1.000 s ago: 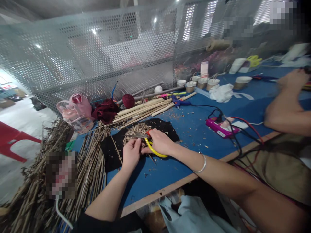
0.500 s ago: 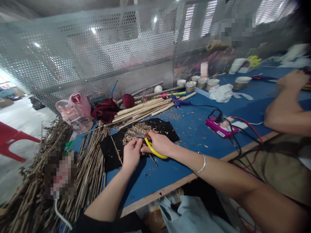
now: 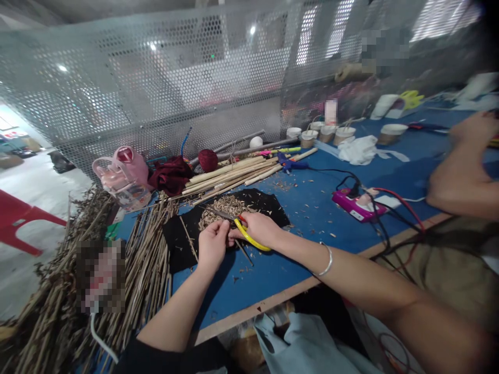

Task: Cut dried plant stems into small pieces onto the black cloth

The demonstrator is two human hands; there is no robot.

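My right hand (image 3: 259, 228) is closed around the yellow handle of a pair of scissors (image 3: 249, 238), whose dark blades (image 3: 220, 213) point left over a heap of short cut stalk pieces (image 3: 228, 205). Right beside it, my left hand (image 3: 212, 243) is closed in a pinch just below the blades. A thin dry stalk (image 3: 245, 253) sticks out under the two hands, its upper part hidden by the fingers. The heap lies on a black cloth (image 3: 275, 205). Another thin stalk (image 3: 188, 238) rests on the cloth left of my hands.
A bundle of long dry stalks (image 3: 150, 254) lies at the left. Pale sticks (image 3: 234, 174), a dark red yarn ball (image 3: 208, 160) and a blue glue gun (image 3: 290, 163) sit behind the cloth. A purple power strip (image 3: 354, 206) with cords and a co-worker's arm (image 3: 460, 171) are at the right.
The view has shifted slightly. Both hands stay together over the cloth with the scissors, and the stalk beneath them has moved a little.
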